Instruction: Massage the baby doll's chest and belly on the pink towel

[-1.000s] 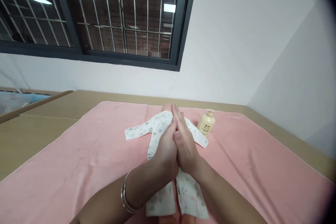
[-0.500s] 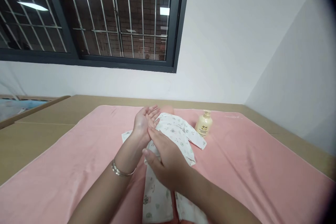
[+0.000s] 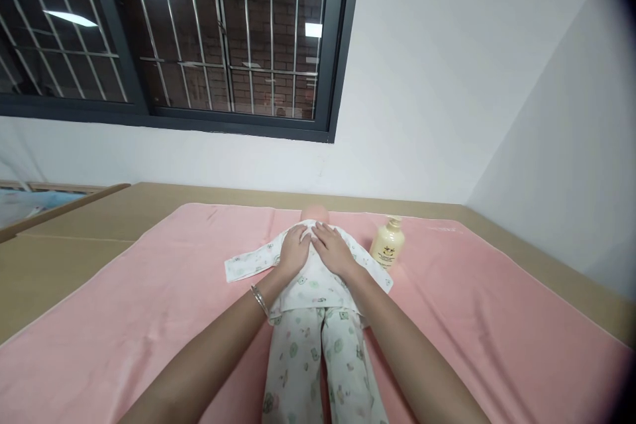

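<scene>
A baby doll in white printed pyjamas lies along the middle of a pink towel, head towards the wall. My left hand rests palm down on the doll's upper chest, fingers spread, a silver bangle on its wrist. My right hand lies flat beside it on the other side of the chest, thumbs close together. Neither hand grips anything. A cream lotion bottle with a pump top stands just right of the doll's shoulder.
The towel covers a tan bed surface set in a corner of white walls. A dark barred window is above the far edge. A wooden rail and blue fabric lie at the far left.
My hands were pressed and rubbed together above the doll; they have separated and come down flat on its chest. The view has tilted slightly, showing the doll's legs.
</scene>
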Motion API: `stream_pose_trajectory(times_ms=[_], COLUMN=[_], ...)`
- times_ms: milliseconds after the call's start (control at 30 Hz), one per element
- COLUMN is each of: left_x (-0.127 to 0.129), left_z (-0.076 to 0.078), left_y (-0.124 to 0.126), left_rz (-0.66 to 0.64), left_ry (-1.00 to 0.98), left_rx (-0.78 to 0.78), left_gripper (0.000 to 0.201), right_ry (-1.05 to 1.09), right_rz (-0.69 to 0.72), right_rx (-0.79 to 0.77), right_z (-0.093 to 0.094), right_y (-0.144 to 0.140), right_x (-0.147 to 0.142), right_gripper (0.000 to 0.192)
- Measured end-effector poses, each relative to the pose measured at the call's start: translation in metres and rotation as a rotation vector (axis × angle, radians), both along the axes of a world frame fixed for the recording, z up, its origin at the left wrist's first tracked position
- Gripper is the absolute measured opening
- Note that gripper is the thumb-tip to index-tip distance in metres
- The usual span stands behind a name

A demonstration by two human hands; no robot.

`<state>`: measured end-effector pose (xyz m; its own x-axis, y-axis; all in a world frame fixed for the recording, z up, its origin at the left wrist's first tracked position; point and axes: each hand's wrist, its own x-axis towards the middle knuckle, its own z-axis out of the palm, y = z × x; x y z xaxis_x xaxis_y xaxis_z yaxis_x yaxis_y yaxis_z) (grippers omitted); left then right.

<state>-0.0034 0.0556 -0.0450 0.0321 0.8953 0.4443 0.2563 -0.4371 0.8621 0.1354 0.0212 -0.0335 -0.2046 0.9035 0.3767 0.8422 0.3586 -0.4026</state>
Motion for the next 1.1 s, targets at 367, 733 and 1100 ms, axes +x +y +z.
stream_pose_trajectory(times_ms=[367, 733, 1100], left_x=[-0.002, -0.002, -0.003], left_z=[-0.016, -0.021, -0.016], left_y=[-0.004, -0.002, 0.0], left_rz=[0.097, 0.1, 0.1], left_ry=[0.01, 0.078, 0.204], left_rx=[0.123, 0.171, 0.146], left_gripper=[0.043, 0.035, 0.033], right_ry=[-0.241, -0.178, -0.108], right_rz=[-0.078, -0.456, -0.102], right_rx=[0.036, -0.06, -0.13], right_z=[0.001, 0.009, 0.007], right_y=[-0.036, -0.02, -0.004], right_x=[-0.036, -0.035, -0.012], right_gripper=[0.056, 0.056, 0.066])
